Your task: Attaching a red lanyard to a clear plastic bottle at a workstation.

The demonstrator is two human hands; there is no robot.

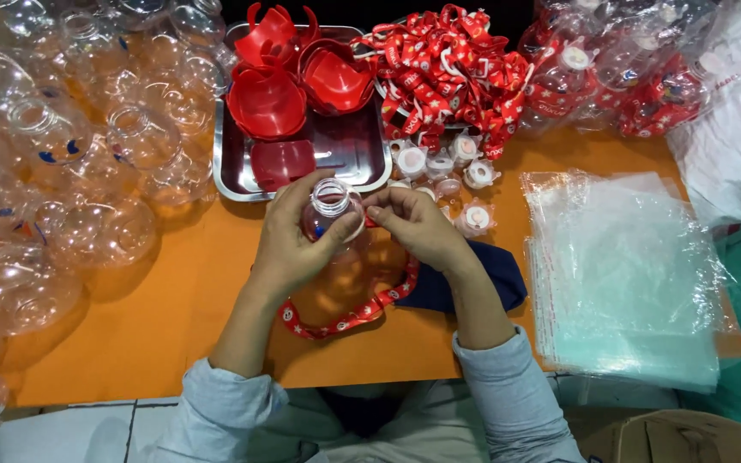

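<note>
The open orange table (pixel 173 317) lay only before the hands; clear bottles (pixel 53 197) crowded the left edge, a steel tray (pixel 353 150) of red cups (pixel 268 103) stood behind, and plastic bags (pixel 628 274) lay stacked at right. The left hand (pixel 289 244) was curled closed around a clear bottle (pixel 334 210) (mouth upward). The right hand (pixel 418 227) pinched a red strap (pixel 353 313) at the bottle's neck, fingertips nearly closed.

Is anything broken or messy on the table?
Nothing looks broken. The red straps lie in a tangled heap behind the white caps, and the clear bottles are jumbled on the left. No spill shows.
</note>
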